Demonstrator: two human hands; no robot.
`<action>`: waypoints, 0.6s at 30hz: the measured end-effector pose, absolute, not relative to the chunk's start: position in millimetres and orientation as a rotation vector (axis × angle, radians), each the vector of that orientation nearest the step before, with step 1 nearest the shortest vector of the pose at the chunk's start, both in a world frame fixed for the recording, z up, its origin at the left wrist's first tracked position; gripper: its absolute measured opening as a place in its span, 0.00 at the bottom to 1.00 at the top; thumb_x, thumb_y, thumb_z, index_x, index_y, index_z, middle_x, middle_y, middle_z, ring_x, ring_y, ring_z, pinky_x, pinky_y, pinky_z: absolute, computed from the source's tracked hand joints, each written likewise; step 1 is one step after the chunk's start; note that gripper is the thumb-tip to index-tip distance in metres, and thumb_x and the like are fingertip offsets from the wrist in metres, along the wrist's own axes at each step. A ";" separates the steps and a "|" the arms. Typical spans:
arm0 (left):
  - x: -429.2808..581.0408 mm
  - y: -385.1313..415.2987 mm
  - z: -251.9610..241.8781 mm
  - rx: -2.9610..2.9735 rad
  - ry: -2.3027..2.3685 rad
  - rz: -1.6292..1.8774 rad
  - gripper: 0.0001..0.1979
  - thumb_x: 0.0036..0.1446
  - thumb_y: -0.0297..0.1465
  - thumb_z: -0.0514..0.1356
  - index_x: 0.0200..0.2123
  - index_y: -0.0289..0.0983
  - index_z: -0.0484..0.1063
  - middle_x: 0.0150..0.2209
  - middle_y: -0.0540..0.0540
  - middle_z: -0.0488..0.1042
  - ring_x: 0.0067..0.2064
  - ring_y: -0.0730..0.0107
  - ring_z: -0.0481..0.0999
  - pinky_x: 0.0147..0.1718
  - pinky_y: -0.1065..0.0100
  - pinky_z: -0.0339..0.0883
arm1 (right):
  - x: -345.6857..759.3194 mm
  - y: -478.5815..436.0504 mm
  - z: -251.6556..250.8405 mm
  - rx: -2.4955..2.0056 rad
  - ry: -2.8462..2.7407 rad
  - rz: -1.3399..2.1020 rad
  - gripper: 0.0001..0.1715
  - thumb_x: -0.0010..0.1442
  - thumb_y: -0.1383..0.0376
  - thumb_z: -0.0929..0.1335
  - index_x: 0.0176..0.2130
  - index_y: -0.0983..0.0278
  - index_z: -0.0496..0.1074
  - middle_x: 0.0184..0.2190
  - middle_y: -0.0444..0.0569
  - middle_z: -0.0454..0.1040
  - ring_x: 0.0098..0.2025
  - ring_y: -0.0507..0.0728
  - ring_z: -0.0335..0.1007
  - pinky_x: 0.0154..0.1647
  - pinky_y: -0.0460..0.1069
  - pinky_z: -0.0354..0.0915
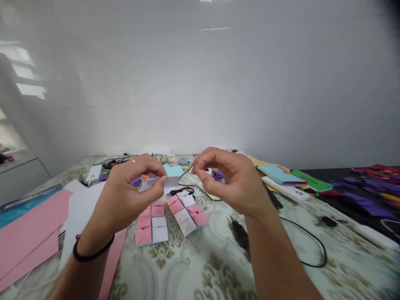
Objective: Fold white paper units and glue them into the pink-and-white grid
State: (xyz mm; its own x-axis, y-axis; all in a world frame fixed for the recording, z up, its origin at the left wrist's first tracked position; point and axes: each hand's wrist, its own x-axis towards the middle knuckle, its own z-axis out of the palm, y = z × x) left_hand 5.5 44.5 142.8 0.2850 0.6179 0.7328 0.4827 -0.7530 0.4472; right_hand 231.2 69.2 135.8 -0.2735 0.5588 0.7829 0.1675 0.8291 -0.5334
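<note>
My left hand (134, 187) is raised over the table with thumb and forefinger curled into a pinch. Behind its fingertips shows a folded white paper (172, 182) with a light blue piece (173, 170) above it; whether the fingers touch it I cannot tell. My right hand (229, 179) mirrors the pose, thumb and forefinger close together; anything between them is too small to make out. Below the hands, two folded paper squares lie on the cloth: a left pink-and-white one (159, 228) and a right one (186, 221), turned at an angle.
Pink sheets (31, 237) and white paper (78, 212) spread at the left. Dark-handled pliers or cutters (240, 234) lie near my right forearm. Black cable (323, 250), a light blue pad (279, 174), a white power strip (289, 191) and purple scraps (367, 204) occupy the right.
</note>
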 end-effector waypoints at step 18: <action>-8.8 47.5 149.2 2.313 1.048 1.231 0.02 0.62 0.28 0.65 0.37 0.39 0.80 0.37 0.46 0.83 0.39 0.66 0.82 0.39 0.68 0.77 | 227.5 69.2 133.6 -0.657 -2.009 0.472 0.08 0.56 0.74 0.70 0.31 0.61 0.76 0.29 0.42 0.79 0.33 0.53 0.73 0.38 0.48 0.69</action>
